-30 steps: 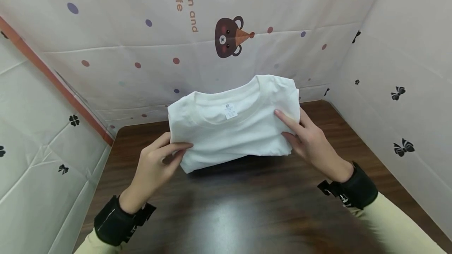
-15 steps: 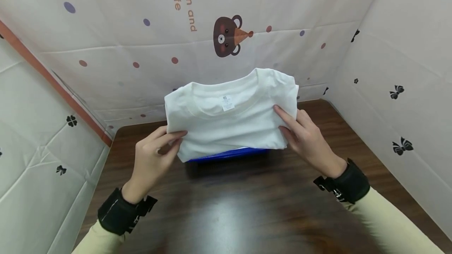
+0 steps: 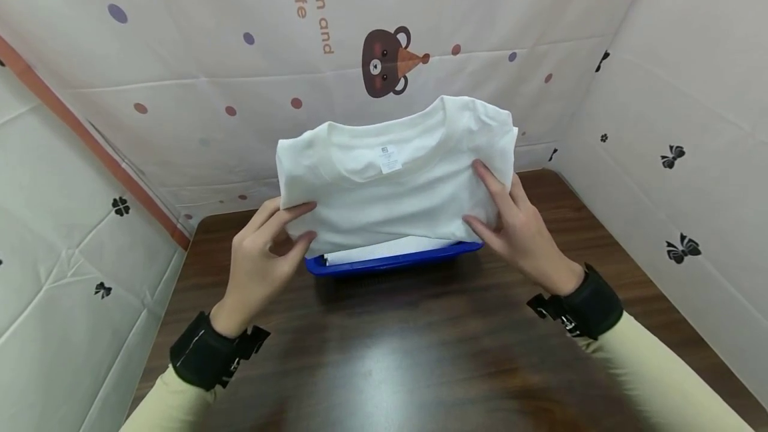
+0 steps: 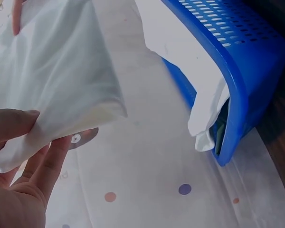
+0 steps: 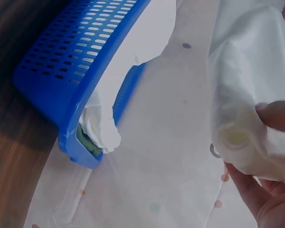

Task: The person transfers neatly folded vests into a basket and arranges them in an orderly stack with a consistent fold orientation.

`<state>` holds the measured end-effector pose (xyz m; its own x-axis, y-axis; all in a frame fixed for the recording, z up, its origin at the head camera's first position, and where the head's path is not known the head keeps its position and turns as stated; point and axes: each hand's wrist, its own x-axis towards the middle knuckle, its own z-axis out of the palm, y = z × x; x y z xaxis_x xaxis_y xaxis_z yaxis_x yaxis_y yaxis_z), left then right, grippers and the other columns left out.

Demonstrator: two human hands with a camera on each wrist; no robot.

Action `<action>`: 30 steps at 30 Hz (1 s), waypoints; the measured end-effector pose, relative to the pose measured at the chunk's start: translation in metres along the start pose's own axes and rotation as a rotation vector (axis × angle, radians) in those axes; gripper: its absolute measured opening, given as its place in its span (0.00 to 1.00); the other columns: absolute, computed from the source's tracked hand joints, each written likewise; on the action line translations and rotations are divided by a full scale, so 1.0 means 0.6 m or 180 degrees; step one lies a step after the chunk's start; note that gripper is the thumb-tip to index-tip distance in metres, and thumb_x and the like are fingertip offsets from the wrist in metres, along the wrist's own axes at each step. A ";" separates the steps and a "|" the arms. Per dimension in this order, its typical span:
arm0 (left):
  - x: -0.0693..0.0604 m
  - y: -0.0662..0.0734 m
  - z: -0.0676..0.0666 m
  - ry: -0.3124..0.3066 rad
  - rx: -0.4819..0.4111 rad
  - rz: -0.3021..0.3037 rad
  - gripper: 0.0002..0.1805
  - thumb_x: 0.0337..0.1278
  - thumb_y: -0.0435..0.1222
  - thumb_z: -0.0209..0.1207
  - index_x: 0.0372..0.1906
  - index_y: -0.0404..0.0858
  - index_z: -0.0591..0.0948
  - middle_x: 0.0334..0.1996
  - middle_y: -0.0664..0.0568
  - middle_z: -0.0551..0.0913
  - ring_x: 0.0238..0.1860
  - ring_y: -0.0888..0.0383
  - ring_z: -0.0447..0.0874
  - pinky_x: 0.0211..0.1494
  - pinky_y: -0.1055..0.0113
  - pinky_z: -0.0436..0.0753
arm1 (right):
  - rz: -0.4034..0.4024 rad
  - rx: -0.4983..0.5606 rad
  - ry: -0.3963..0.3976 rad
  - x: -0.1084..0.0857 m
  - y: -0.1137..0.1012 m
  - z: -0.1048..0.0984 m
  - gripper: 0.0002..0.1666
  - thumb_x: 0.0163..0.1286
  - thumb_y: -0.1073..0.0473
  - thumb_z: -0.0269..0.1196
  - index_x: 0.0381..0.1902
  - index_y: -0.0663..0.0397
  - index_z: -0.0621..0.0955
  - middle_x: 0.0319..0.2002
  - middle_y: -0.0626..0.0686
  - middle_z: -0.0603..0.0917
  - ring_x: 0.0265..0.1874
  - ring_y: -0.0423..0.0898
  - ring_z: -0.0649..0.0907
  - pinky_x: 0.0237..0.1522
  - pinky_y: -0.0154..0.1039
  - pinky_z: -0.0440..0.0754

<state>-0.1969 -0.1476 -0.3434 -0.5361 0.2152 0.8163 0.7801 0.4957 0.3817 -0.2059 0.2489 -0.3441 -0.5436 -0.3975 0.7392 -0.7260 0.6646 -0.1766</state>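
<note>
A folded white T-shirt with a crew neck and a small neck label is held up between both hands. My left hand pinches its left side, thumb in front and fingers behind, as the left wrist view shows. On the opposite side my right hand grips the shirt the same way. Behind and below it stands a blue perforated basket, partly hidden by the shirt in the head view. White cloth fills the basket's top, and a bit of dark green cloth shows at one end.
The basket stands on a dark wooden table near its back edge. Printed white sheets hang behind and on both sides of the table. Each wrist wears a black strap.
Both hands have raised the folded T-shirt upward. More of the blue basket and the white cloth in it now shows beneath the shirt.
</note>
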 end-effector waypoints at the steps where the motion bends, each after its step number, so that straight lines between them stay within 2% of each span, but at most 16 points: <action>1: 0.001 0.000 0.000 -0.0001 0.0010 0.0015 0.28 0.46 0.20 0.75 0.55 0.41 0.88 0.57 0.49 0.84 0.34 0.59 0.78 0.34 0.74 0.73 | 0.0006 -0.0020 0.0008 0.001 0.000 0.001 0.52 0.64 0.61 0.75 0.79 0.58 0.61 0.73 0.71 0.62 0.60 0.64 0.77 0.49 0.60 0.83; 3: 0.002 -0.002 0.001 0.0014 0.0041 0.0066 0.27 0.46 0.20 0.74 0.55 0.39 0.88 0.58 0.47 0.83 0.31 0.58 0.76 0.33 0.73 0.72 | -0.0008 -0.0056 0.0050 0.004 0.001 0.004 0.57 0.56 0.70 0.78 0.79 0.58 0.61 0.73 0.71 0.62 0.60 0.65 0.77 0.49 0.61 0.82; 6: 0.004 -0.005 0.002 0.0015 0.0106 0.0127 0.25 0.49 0.20 0.72 0.55 0.35 0.87 0.59 0.46 0.83 0.30 0.57 0.77 0.33 0.71 0.74 | -0.0033 -0.0086 0.0079 0.007 0.004 0.007 0.61 0.53 0.73 0.78 0.80 0.57 0.60 0.73 0.71 0.62 0.61 0.66 0.76 0.49 0.61 0.82; 9: 0.006 -0.009 0.003 0.0016 0.0142 0.0139 0.23 0.51 0.21 0.70 0.56 0.34 0.86 0.60 0.46 0.83 0.32 0.57 0.79 0.34 0.71 0.74 | -0.0067 -0.0091 0.0068 0.011 0.008 0.008 0.60 0.53 0.74 0.78 0.80 0.60 0.60 0.73 0.73 0.62 0.62 0.67 0.75 0.49 0.63 0.82; 13: 0.009 -0.013 0.002 0.0006 0.0137 0.0075 0.23 0.52 0.22 0.68 0.56 0.35 0.86 0.60 0.47 0.83 0.36 0.57 0.81 0.34 0.73 0.73 | -0.0076 -0.0133 -0.0006 0.018 0.012 0.007 0.54 0.56 0.73 0.77 0.76 0.65 0.63 0.71 0.75 0.63 0.60 0.68 0.76 0.49 0.65 0.82; 17: 0.015 -0.019 0.003 -0.0088 -0.0029 -0.0073 0.24 0.51 0.20 0.69 0.56 0.34 0.86 0.60 0.47 0.83 0.45 0.54 0.86 0.41 0.79 0.80 | -0.0055 -0.0158 -0.0118 0.030 0.019 0.006 0.51 0.57 0.72 0.76 0.74 0.67 0.63 0.69 0.75 0.64 0.58 0.67 0.76 0.50 0.64 0.82; 21: 0.021 -0.027 0.004 -0.0241 -0.0193 -0.0268 0.26 0.53 0.20 0.69 0.59 0.35 0.84 0.60 0.47 0.82 0.54 0.48 0.86 0.51 0.76 0.83 | 0.0025 -0.0072 -0.0332 0.044 0.026 0.003 0.52 0.59 0.71 0.76 0.76 0.65 0.61 0.70 0.73 0.63 0.60 0.66 0.75 0.52 0.63 0.80; 26: 0.025 -0.043 0.006 -0.0507 -0.0182 -0.0542 0.28 0.58 0.24 0.69 0.64 0.38 0.81 0.62 0.47 0.80 0.54 0.48 0.87 0.50 0.72 0.84 | 0.0266 0.0127 -0.0758 0.062 0.037 0.001 0.53 0.62 0.70 0.74 0.78 0.61 0.59 0.74 0.70 0.59 0.60 0.66 0.75 0.52 0.62 0.80; 30: 0.029 -0.056 0.011 -0.0762 -0.0194 -0.0830 0.29 0.60 0.26 0.69 0.66 0.37 0.78 0.61 0.46 0.79 0.54 0.47 0.87 0.48 0.67 0.86 | 0.0482 0.0232 -0.1135 0.074 0.048 0.003 0.58 0.64 0.68 0.73 0.82 0.58 0.52 0.78 0.68 0.54 0.65 0.68 0.72 0.54 0.62 0.80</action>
<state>-0.2344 -0.1546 -0.3449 -0.7744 0.2827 0.5660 0.6210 0.5104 0.5948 -0.2517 0.2493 -0.3174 -0.7497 -0.5018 0.4315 -0.6475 0.6909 -0.3215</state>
